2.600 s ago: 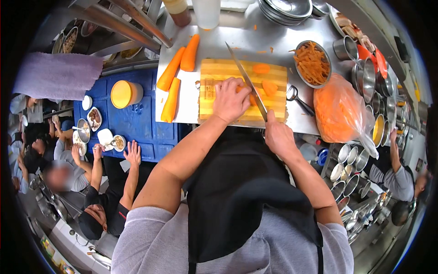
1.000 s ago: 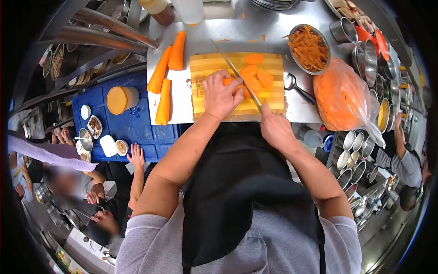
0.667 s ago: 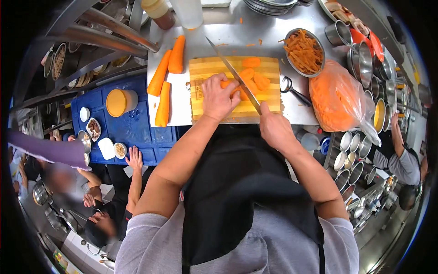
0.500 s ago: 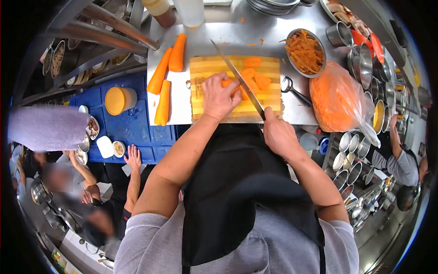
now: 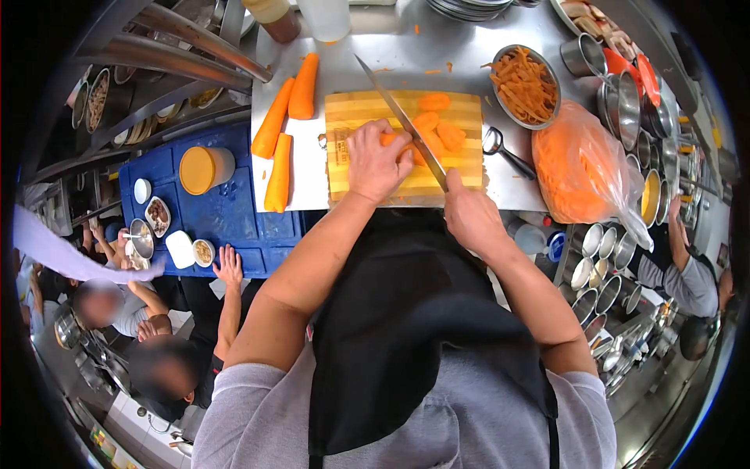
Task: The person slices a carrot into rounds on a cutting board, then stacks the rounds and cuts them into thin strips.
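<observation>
My left hand [image 5: 376, 162] is closed over a carrot [image 5: 388, 141] on the wooden cutting board [image 5: 359, 109], its fingertips close to the blade. Most of that carrot is hidden under the fingers. In my right hand [image 5: 471, 219] is the handle of a large knife [image 5: 402, 117], its blade slanting up and left across the carrot. Cut carrot slices [image 5: 449, 134] lie on the board just right of the blade. Three whole peeled carrots [image 5: 277, 172] rest on the steel counter left of the board.
A metal bowl of carrot peelings [image 5: 525, 87], a peeler [image 5: 508, 152] and a plastic bag of orange carrot [image 5: 578, 168] are at the right. On the left, a blue surface [image 5: 258, 180] holds a yellow-lidded tub [image 5: 201, 172] and small dishes. Other people stand at left and right.
The knife and my right hand have shifted slightly left and up, the blade still at the carrot. A pale purple cloth at far left has swung down, uncovering dishes and a person's hand.
</observation>
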Demonstrator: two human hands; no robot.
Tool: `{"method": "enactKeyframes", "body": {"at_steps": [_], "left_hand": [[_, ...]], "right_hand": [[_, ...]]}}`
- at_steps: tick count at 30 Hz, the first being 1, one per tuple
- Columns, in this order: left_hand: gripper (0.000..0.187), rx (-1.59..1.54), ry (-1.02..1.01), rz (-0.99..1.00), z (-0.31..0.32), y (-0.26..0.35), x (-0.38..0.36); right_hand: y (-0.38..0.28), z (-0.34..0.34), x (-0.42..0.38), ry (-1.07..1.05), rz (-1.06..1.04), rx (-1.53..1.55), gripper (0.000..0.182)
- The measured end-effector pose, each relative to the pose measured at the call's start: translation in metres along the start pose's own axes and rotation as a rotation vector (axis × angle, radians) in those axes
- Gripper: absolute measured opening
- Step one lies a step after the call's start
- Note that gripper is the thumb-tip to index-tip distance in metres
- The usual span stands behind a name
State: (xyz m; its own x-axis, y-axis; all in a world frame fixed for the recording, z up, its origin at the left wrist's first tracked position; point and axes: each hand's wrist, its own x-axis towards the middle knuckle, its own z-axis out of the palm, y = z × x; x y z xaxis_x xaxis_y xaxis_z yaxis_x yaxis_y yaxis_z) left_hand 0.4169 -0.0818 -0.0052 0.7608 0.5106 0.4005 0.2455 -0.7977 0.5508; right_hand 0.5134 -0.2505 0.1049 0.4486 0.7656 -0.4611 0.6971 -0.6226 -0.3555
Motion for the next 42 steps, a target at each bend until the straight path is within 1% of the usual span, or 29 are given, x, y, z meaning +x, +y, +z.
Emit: {"method": "enactKeyframes", "body": {"at_steps": [5, 11, 14, 16, 19, 22, 26, 28, 29, 31, 34, 37, 42], "left_hand": [[0.026, 0.0, 0.009, 0.008, 0.001, -0.001, 0.0], [0.026, -0.003, 0.016, -0.007, 0.001, -0.001, 0.0], [0.027, -0.002, 0.015, -0.013, 0.002, -0.001, 0.001], [0.025, -0.024, 0.021, -0.026, 0.002, 0.0, 0.0], [0.025, -0.004, -0.001, -0.031, 0.001, 0.0, 0.0], [0.026, -0.031, -0.029, -0.021, 0.003, -0.005, -0.002], [0.026, -0.083, -0.044, -0.005, 0.003, -0.011, -0.004], [0.024, -0.171, -0.021, -0.025, 0.002, -0.012, -0.003], [0.024, -0.174, -0.019, -0.017, -0.002, -0.009, -0.002], [0.024, -0.077, -0.024, -0.079, -0.011, -0.005, -0.003], [0.025, -0.011, -0.057, -0.073, -0.019, -0.002, -0.001], [0.026, -0.089, -0.088, -0.102, -0.02, -0.006, -0.002], [0.027, -0.086, -0.111, -0.071, -0.02, -0.011, 0.0]], "right_hand": [[-0.001, -0.007, -0.018, 0.016, -0.006, 0.02, 0.017], [-0.003, -0.009, -0.022, -0.055, 0.039, 0.043, 0.018], [0.0, 0.004, -0.013, -0.058, 0.05, 0.031, 0.018], [0.007, 0.028, 0.004, 0.045, -0.027, 0.033, 0.017], [0.007, 0.042, 0.025, -0.006, 0.017, -0.023, 0.018], [0.01, 0.039, 0.024, 0.015, -0.008, 0.008, 0.02], [0.009, 0.039, 0.023, 0.033, 0.01, 0.018, 0.021], [0.008, 0.036, 0.022, 0.026, 0.018, 0.004, 0.021], [0.008, 0.033, 0.022, 0.034, 0.022, 0.002, 0.021], [0.008, 0.029, 0.021, 0.001, 0.017, 0.006, 0.021], [0.009, 0.025, 0.02, 0.009, 0.007, -0.008, 0.023], [0.008, 0.027, 0.022, -0.002, 0.013, -0.023, 0.026], [0.01, 0.029, 0.019, 0.023, -0.003, -0.043, 0.025]]}}
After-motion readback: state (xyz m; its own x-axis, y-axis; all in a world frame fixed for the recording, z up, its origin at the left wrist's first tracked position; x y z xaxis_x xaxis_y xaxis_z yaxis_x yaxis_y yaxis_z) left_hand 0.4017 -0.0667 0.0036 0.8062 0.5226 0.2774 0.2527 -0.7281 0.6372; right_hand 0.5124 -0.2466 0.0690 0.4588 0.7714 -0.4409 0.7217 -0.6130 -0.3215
